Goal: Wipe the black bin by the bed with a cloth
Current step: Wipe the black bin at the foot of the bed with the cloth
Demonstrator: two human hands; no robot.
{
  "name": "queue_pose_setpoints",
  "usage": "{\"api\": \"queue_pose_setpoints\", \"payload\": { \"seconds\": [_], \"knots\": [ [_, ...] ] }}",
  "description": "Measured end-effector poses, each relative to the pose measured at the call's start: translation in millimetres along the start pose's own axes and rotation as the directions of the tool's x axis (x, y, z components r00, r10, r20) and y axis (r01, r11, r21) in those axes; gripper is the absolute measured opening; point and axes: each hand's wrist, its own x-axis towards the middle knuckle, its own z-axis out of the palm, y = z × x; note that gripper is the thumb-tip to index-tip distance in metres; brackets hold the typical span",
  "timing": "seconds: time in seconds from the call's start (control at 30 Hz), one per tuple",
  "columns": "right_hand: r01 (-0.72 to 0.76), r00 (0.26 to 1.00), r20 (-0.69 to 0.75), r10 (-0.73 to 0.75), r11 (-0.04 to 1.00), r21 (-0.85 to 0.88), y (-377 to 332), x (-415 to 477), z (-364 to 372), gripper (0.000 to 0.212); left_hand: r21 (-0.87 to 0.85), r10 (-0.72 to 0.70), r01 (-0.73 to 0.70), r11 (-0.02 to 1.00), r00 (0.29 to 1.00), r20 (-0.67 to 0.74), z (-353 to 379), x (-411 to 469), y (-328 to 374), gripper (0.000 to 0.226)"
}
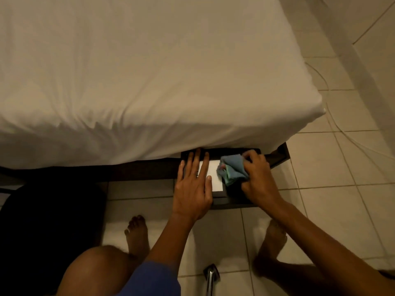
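The black bin (222,199) sits on the floor tight against the bed's near edge, directly under both hands, its far rim tucked beneath the overhang of the mattress. A white rectangular panel (214,178) shows on its top, between the two hands.

The right hand (259,178) is clenched around a bunched cloth (232,170), blue with a green fold, and presses it onto the right part of the bin's top, just right of the white panel. The left hand (193,189) lies flat and released on the left part of the bin, fingers spread and pointing toward the bed, the thumb resting on the white panel; it grasps nothing.

Beyond the hands, the bed (149,71) is covered by a white sheet, and a dark frame rail (139,171) runs under it to the left of the left hand. Below the hands, two bare feet stand on the pale tiled floor (320,167), one under each forearm. A dark rounded shape (49,221) lies well left of the left hand, and a shiny metal object (210,278) stands near the bottom edge between the legs.
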Motion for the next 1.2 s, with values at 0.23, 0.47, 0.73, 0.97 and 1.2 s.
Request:
{"api": "queue_pose_setpoints", "payload": {
  "seconds": [0.23,0.47,0.73,0.97,1.2],
  "knots": [
    [0.141,0.987,0.066,-0.143,0.989,0.036,9.0,-34.1,-4.9,0.039,0.013,-0.011,0.011,1.000,1.000,0.008,-0.7,1.3,0.7,0.064],
    [-0.055,0.998,-0.031,0.055,0.998,0.016,-11.5,-29.9,4.0,0.035,0.010,-0.004,0.004,1.000,1.000,-0.014,-0.8,2.4,-0.3,0.063],
    [-0.092,0.996,-0.013,0.092,0.996,0.019,-10.8,-15.9,-4.6,0.034,0.027,0.003,-0.003,1.000,1.000,0.005,-2.4,2.0,0.6,0.064],
    [-0.146,0.987,-0.046,0.154,0.979,0.145,-25.2,-74.0,3.9,0.042,0.037,-0.007,0.007,0.999,1.000,0.010,0.1,0.6,-1.0,0.065],
    [-0.240,0.966,-0.084,0.246,0.967,0.081,4.2,-20.7,-6.8,0.038,0.025,-0.008,0.008,1.000,1.000,-0.005,0.4,0.4,0.4,0.066]
  ]
}}
